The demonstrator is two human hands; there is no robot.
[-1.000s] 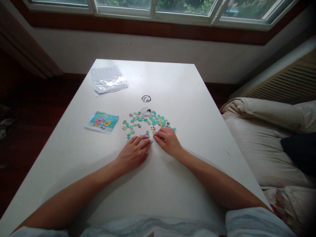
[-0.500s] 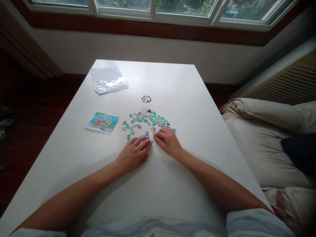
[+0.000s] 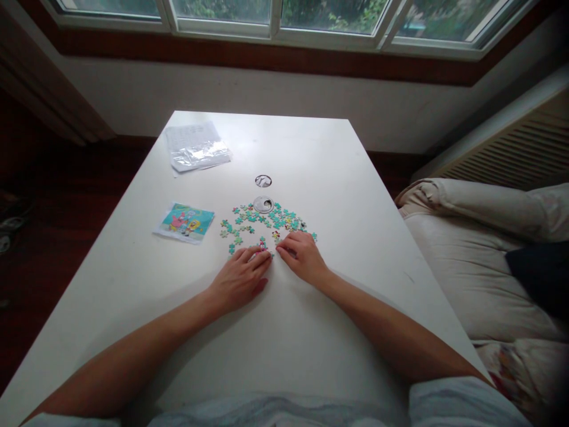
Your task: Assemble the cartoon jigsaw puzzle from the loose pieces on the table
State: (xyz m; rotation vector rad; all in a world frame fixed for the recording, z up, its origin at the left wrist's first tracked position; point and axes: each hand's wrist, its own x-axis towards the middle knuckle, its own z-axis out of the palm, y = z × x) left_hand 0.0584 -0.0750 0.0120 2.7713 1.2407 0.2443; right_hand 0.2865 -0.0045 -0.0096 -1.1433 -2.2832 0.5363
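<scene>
Several small teal jigsaw pieces [image 3: 262, 222] lie scattered on the white table [image 3: 311, 166]. My left hand [image 3: 240, 277] rests on the table with its fingers stretched flat, the fingertips pressing on a pink piece [image 3: 262, 245] at the near edge of the pile. My right hand [image 3: 302, 256] lies close beside it, fingers curled down onto pieces at the pile's near right; what is under them is hidden. The two hands' fingertips almost meet.
A small printed cartoon picture [image 3: 184, 220] lies left of the pieces. A clear plastic bag on paper [image 3: 195, 148] sits at the far left. A round cap [image 3: 263, 204] and a cable hole [image 3: 263, 180] lie beyond the pile. A cushioned seat [image 3: 480, 261] stands on the right.
Both hands stay at the near edge of the pile with only slight finger shifts. The view has tilted a little.
</scene>
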